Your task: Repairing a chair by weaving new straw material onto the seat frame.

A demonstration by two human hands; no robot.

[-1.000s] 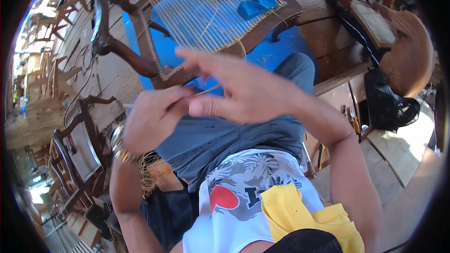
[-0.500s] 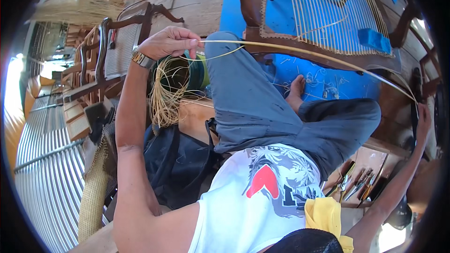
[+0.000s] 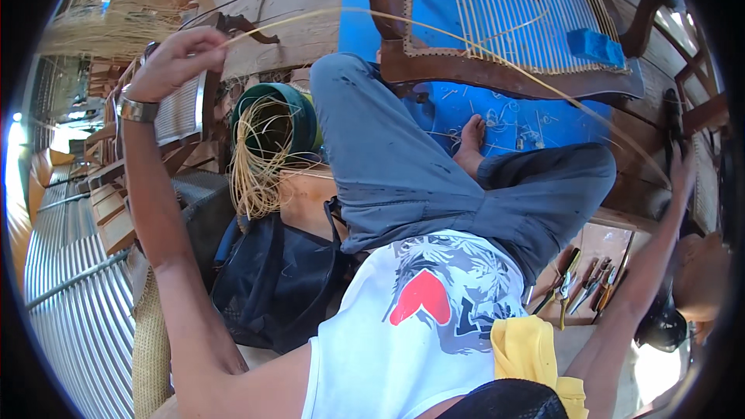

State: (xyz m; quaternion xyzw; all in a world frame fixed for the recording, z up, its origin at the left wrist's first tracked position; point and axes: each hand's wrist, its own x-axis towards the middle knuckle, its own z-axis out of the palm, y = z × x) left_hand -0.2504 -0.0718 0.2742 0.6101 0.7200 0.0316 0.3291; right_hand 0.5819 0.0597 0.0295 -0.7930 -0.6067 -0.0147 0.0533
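Observation:
My left hand (image 3: 180,64) is raised at the upper left, its fingers pinched on one end of a long, pale cane strand (image 3: 365,11). From there the strand arcs over my knee and across the front of a brown wooden chair frame (image 3: 481,81). It runs down to my right hand (image 3: 682,174) at the far right, whose slightly blurred fingers are closed around it. Rows of parallel cane (image 3: 497,8) are strung across the chair's seat opening. On that seat, near the right front corner, lies a blue block (image 3: 596,46).
Coiled cane (image 3: 254,159) spills from a green bucket (image 3: 268,95) left of my knee. A black bag (image 3: 283,275) lies by my left side. Hand tools (image 3: 590,283) sit at my right. Cane scraps litter the blue mat (image 3: 535,120). Another person's head is at the right edge.
My left hand has moved left and up, still pinching the strand. The strand, nearly straight before, now bows upward in a higher arc. My right hand stays at the far right.

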